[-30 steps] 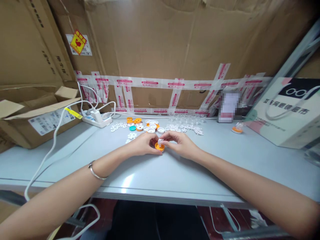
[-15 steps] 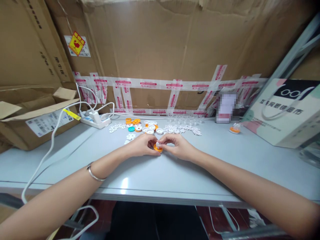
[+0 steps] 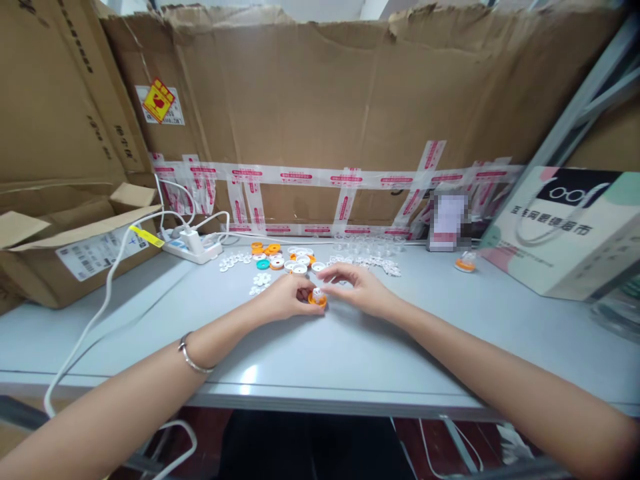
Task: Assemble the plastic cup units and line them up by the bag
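At the middle of the table, my left hand (image 3: 293,297) holds an orange round piece (image 3: 317,301) between thumb and fingers. A small white part (image 3: 318,292) stands in the centre of that piece. My right hand (image 3: 357,288) is just to the right, thumb and fingers apart, its fingertips near the white part with nothing visible between them. Behind the hands lie several orange and white discs (image 3: 300,269), a teal disc (image 3: 263,264), white flower-shaped pieces (image 3: 261,280) and clear pieces (image 3: 370,247).
An open cardboard box (image 3: 75,253) and a power strip (image 3: 195,249) with white cables are at the left. On the right are an orange-based piece with a clear top (image 3: 465,263), a phone (image 3: 447,223) and a paper bag (image 3: 555,233). A large carton (image 3: 300,100) stands behind.
My right hand has opened and let go of the small white part, which stays in the orange piece. The camera view has tilted slightly upward.
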`<state>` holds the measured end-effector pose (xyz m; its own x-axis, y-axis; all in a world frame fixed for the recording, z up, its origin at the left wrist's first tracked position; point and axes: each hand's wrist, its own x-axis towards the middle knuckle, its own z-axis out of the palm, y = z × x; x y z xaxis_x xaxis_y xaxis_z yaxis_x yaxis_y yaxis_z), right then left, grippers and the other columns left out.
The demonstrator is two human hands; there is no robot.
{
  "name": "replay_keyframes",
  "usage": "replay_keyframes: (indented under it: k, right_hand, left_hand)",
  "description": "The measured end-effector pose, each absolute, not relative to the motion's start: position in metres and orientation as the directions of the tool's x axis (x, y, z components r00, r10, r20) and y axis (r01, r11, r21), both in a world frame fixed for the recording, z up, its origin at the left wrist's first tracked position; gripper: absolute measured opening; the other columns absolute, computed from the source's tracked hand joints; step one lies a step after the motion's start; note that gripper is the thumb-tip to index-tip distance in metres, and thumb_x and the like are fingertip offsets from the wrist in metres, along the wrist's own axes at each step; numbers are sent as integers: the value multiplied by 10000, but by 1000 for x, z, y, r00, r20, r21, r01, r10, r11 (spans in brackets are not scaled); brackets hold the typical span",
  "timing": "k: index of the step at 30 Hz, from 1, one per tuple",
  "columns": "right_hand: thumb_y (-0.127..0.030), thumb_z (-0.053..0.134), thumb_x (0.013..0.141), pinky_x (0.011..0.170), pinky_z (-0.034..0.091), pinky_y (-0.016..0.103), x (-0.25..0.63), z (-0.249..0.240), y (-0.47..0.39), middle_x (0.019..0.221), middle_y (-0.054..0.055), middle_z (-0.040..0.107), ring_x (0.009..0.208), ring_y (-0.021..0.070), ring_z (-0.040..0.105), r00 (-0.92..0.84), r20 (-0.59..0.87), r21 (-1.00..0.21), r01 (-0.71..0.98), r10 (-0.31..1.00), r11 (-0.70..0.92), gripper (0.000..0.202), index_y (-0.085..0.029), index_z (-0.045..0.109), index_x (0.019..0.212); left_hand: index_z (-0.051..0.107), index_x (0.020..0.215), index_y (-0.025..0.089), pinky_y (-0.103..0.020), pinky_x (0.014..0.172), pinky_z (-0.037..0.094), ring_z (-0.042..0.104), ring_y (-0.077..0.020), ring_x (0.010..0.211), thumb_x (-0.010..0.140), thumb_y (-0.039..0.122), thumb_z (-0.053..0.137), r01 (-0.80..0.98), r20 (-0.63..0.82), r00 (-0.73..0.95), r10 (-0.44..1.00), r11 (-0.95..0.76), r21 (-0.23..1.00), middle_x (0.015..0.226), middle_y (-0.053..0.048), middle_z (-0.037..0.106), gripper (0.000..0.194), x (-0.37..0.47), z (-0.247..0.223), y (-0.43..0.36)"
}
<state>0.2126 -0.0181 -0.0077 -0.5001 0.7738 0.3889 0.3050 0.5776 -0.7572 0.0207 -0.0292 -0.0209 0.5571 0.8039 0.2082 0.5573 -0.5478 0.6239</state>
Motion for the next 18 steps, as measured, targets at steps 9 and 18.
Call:
replay_keyframes:
  k: [9, 18]
  right_hand:
    - [-243, 510, 716, 810, 451, 441, 353, -7, 78, 847, 120, 650, 805, 236, 596, 324, 611, -702, 643, 722, 306, 234, -127, 637, 874]
    - [-195, 557, 659, 921, 374, 403, 349, -38, 94, 920, 103, 606, 911, 242, 545, 74, 649, -511, 779, 757, 363, 220, -159, 695, 827]
  left_hand:
    - [459, 586, 158, -214, 514, 254, 394, -97, 567, 675, 341, 597, 586, 257, 571, 780, -606, 537, 590, 41, 421, 246, 22, -14, -37]
    - [493, 623, 164, -222, 546, 297, 434, -119, 608, 684, 348, 593, 586, 283, 575, 768, -627, 513, 631, 23, 483, 218, 20, -16, -37]
